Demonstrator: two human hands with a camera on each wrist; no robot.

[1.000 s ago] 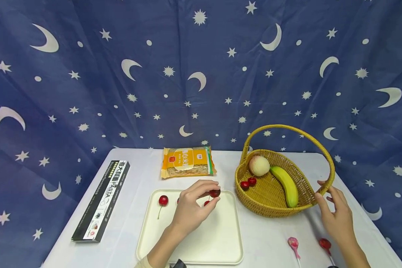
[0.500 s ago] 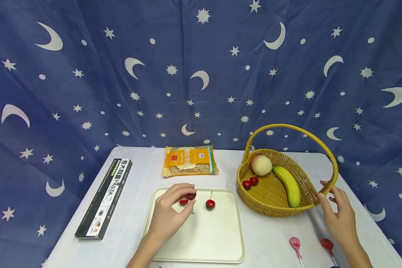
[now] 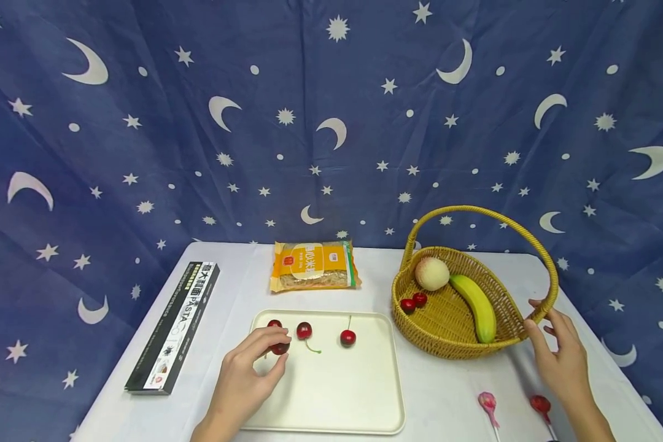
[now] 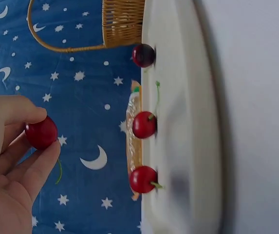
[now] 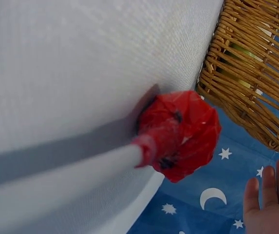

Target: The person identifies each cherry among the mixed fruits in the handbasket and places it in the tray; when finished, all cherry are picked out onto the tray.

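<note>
My left hand (image 3: 248, 368) pinches a dark red cherry (image 4: 41, 132) between thumb and fingertips, over the left part of a cream tray (image 3: 331, 393). A green stem hangs below that cherry in the left wrist view. Three more cherries lie along the tray's far side: one partly behind my fingers, a middle cherry (image 3: 304, 330) and a right-hand cherry (image 3: 348, 337). My right hand (image 3: 560, 356) holds the wicker basket (image 3: 442, 350) at the right foot of its handle (image 3: 549, 276), thumb in front and fingers behind. Inside the basket are a peach (image 3: 432, 274), a banana (image 3: 475, 307) and two cherries (image 3: 413, 302).
A black and white pasta box (image 3: 174, 328) lies at the table's left. An orange noodle packet (image 3: 314, 265) sits behind the tray. A pink lollipop (image 3: 488, 402) and a red lollipop (image 5: 183, 134) lie at front right. A blue star-and-moon cloth (image 3: 309, 123) hangs behind.
My left hand has moved left across the tray with the cherry, uncovering the middle and right-hand cherries and partly covering the left one. The right hand stays at the basket handle.
</note>
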